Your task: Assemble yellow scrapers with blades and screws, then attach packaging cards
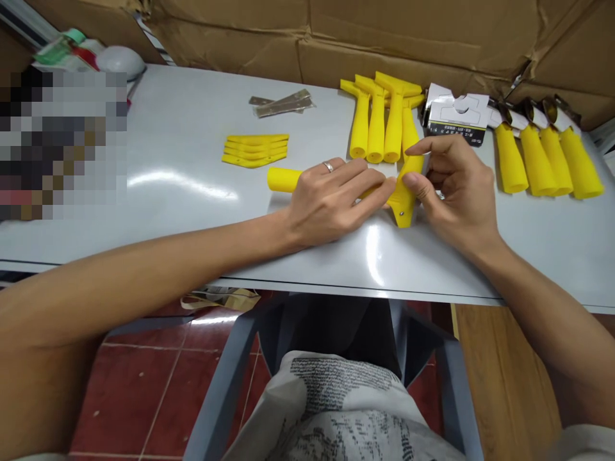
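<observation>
At centre, the handle was gripped by the curled fingers of the left hand, its head touched by the right hand's thumb; whether it was pinched could not be told. Four sleeved handles at three o'clock were seemingly finished; bare handles at one, strips at ten and blades at eleven were apparently left.

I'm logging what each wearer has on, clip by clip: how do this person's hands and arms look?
Both are ungloved. The left hand wears a silver-coloured ring; none shows on the right hand. No watch or bracelet shows. A pale sleeve edge appears at the lower right corner.
</observation>
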`<state>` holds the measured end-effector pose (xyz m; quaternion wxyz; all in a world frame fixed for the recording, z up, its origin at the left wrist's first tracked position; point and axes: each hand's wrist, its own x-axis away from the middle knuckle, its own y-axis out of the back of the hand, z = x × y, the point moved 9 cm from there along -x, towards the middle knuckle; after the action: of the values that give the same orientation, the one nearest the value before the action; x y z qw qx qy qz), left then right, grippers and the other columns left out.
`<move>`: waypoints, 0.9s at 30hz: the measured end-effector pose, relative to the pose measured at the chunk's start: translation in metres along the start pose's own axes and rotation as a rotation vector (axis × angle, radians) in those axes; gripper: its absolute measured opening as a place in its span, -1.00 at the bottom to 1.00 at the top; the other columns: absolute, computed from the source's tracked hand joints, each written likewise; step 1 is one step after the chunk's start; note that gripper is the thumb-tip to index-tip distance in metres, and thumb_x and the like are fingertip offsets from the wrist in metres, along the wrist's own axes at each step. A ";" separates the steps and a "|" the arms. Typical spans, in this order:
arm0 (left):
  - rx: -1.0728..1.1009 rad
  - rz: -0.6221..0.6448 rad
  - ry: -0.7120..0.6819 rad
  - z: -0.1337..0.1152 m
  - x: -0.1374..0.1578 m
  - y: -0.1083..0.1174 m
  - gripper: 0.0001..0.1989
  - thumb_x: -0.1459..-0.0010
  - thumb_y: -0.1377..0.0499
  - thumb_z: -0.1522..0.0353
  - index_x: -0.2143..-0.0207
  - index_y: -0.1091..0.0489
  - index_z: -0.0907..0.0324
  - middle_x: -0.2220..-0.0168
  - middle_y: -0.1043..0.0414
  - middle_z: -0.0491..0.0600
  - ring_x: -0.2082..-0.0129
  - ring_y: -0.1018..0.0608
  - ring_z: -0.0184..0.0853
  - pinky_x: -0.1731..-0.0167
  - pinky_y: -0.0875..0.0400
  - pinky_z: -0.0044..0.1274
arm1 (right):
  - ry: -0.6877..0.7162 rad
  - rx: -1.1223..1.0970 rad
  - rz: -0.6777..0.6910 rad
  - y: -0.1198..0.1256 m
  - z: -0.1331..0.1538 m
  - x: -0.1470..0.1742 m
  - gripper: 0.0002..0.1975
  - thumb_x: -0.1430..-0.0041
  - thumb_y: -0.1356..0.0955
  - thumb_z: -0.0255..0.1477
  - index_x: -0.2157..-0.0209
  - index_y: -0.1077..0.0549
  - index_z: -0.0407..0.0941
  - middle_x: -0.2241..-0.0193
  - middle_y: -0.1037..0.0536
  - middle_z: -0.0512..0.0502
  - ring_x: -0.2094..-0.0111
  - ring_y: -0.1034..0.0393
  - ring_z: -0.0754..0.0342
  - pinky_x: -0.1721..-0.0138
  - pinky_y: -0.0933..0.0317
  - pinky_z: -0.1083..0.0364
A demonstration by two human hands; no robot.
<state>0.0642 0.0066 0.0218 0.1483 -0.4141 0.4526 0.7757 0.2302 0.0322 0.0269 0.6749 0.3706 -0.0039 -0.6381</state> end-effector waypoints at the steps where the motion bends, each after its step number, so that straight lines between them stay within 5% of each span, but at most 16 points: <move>1: 0.008 0.022 0.011 0.001 0.002 -0.003 -0.74 -0.61 -0.11 0.23 -0.17 -0.54 -0.01 0.19 -0.68 0.00 0.28 -0.73 -0.17 0.36 -0.51 -0.33 | -0.013 0.009 -0.003 0.000 -0.001 0.000 -0.68 -0.43 -0.47 -0.07 -0.04 -0.51 0.06 0.48 -0.26 0.09 0.45 -0.13 0.13 0.35 -0.26 0.04; 6: 0.087 0.025 0.045 0.004 0.004 -0.004 -0.74 -0.62 -0.12 0.18 -0.15 -0.55 -0.02 0.19 -0.67 0.00 0.26 -0.73 -0.17 0.33 -0.54 -0.34 | -0.039 -0.017 0.034 -0.001 -0.004 -0.003 -0.60 -0.39 -0.49 0.04 -0.03 -0.50 0.07 0.43 -0.38 0.06 0.43 -0.17 0.11 0.37 -0.20 0.05; 11: 0.028 0.010 0.007 0.001 0.001 0.001 -0.75 -0.61 -0.14 0.17 -0.13 -0.54 0.05 0.19 -0.69 0.01 0.26 -0.73 -0.17 0.35 -0.51 -0.35 | -0.041 -0.081 0.079 0.003 -0.005 -0.008 -0.48 -0.29 -0.53 0.14 -0.04 -0.55 0.07 0.56 -0.09 0.14 0.53 0.08 0.15 0.47 0.01 0.07; 17: 0.083 0.078 0.076 0.007 0.003 -0.006 -0.68 -0.64 -0.07 0.09 -0.15 -0.55 -0.01 0.15 -0.69 0.02 0.20 -0.75 -0.15 0.28 -0.60 -0.29 | -0.114 -0.170 0.152 0.005 -0.015 -0.009 -0.47 -0.13 -0.63 0.12 0.03 -0.67 0.07 0.35 -0.60 -0.03 0.35 -0.47 0.04 0.37 -0.40 0.04; 23: 0.368 0.146 0.195 0.014 0.000 -0.011 -0.68 -0.63 -0.07 0.20 -0.21 -0.58 -0.10 0.10 -0.69 -0.01 0.10 -0.75 -0.17 0.10 -0.66 -0.22 | -0.175 -0.241 0.153 0.002 -0.008 -0.007 -0.65 -0.21 -0.64 -0.04 0.14 -0.68 0.04 0.17 -0.68 -0.09 0.21 -0.57 -0.02 0.29 -0.51 0.01; 27: 0.472 0.261 0.389 0.022 0.002 -0.019 -0.67 -0.57 -0.12 0.25 -0.19 -0.63 -0.08 0.06 -0.70 0.03 -0.03 -0.71 -0.19 -0.10 -0.60 -0.26 | -0.285 -0.241 0.161 0.006 -0.013 -0.009 -0.57 -0.18 -0.63 0.04 0.26 -0.66 -0.02 0.29 -0.64 -0.05 0.38 -0.51 0.08 0.39 -0.43 0.05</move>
<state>0.0630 0.0348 0.0150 0.0502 -0.4474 0.6887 0.5683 0.2400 0.0461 0.0243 0.7558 0.1914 -0.0525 -0.6240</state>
